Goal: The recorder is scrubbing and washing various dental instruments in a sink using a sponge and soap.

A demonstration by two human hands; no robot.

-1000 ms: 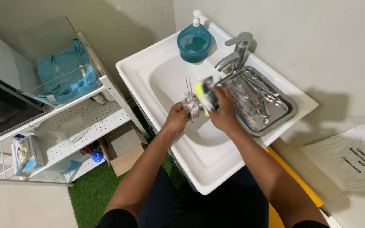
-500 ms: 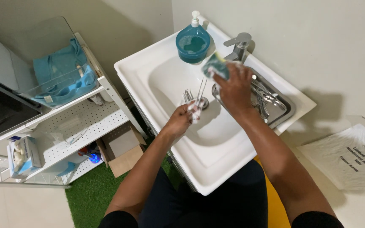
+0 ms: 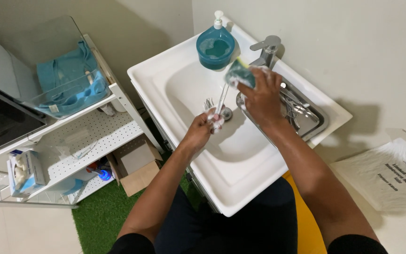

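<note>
A bundle of thin metal tools [image 3: 218,106] stands nearly upright over the white sink [image 3: 175,89], its lower end clenched in the left hand [image 3: 202,131] — fingers closed around the soapy handles, above the drain. The right hand [image 3: 259,96] is closed on a green sponge [image 3: 239,73], pinched between thumb and fingers and held just beside the upper tips of the tools, in front of the metal tap [image 3: 265,49]. Behind the right hand a steel tray [image 3: 313,117] rests on the sink's rim with more metal tools lying in it. A round blue soap dispenser [image 3: 215,47] stands at the far corner of the sink. To the left stands a white shelf rack [image 3: 78,141] carrying a clear box with blue cloth [image 3: 66,80] — below it, a cardboard box [image 3: 137,164] on green turf [image 3: 99,216].
</note>
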